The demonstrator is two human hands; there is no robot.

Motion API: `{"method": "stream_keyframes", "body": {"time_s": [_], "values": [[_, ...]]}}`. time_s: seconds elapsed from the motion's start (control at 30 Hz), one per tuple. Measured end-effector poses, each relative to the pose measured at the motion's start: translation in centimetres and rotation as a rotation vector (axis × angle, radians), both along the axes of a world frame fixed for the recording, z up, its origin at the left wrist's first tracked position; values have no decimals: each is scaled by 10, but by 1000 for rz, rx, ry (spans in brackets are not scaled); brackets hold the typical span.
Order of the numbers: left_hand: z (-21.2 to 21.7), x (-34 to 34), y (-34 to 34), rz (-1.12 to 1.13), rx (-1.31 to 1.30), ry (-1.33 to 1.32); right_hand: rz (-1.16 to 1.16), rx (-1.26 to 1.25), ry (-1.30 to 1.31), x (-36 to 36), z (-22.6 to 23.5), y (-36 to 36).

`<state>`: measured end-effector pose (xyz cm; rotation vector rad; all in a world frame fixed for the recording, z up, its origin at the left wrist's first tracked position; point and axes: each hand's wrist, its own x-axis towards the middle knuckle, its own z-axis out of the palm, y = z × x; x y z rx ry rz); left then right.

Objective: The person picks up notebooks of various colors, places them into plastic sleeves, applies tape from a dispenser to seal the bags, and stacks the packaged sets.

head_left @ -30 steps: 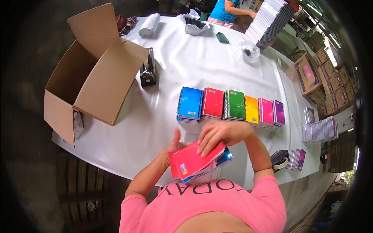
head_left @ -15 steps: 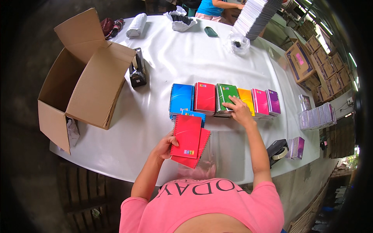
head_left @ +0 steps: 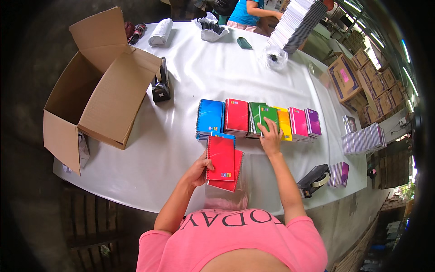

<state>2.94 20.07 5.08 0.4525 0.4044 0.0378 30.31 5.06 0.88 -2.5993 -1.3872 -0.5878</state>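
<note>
My left hand [head_left: 198, 171] grips a small bundle of spiral notebooks by its left edge. A red notebook [head_left: 220, 156] lies on top, another red one sticks out at an angle beneath it, and a blue notebook's edge [head_left: 223, 135] shows behind. My right hand [head_left: 271, 138] is closed on a green notebook [head_left: 268, 114], which sits askew over the green stack [head_left: 254, 111]. That stack stands in a row of notebook stacks: blue [head_left: 210, 114], red [head_left: 236, 114], yellow [head_left: 285, 122], pink [head_left: 298, 120] and purple [head_left: 312, 120].
An open cardboard box [head_left: 106, 97] stands at left, beside a black tape dispenser [head_left: 161, 84]. A second tape dispenser [head_left: 312, 181] and more notebook stacks [head_left: 364, 139] are at right. At the far edge are a tall stack [head_left: 299, 25] and a person in a blue shirt [head_left: 244, 16].
My right hand has drawn the top green notebook slightly right and toward me, off its stack. My left hand still holds the bundle, now turned a little straighter.
</note>
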Motion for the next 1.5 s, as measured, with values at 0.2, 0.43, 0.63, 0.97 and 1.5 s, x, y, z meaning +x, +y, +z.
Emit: {"method": "stream_keyframes", "body": {"time_s": [0.2,0.43,0.63,0.97,1.5], "values": [[-6,-2,-4,10,30,5,81,90,183,-13,20,-4],[2,8,-9,-13,33,-24,228,477,776,54,31,-12],[-11,12,-4,-61,-81,-176,675,1322,1477,31,87,1],[-13,-4,-30,-230,-99,-181,959,-50,1063,-50,117,-12],[-19,11,-43,-226,-25,-108,-23,-41,307,71,27,-61]]}}
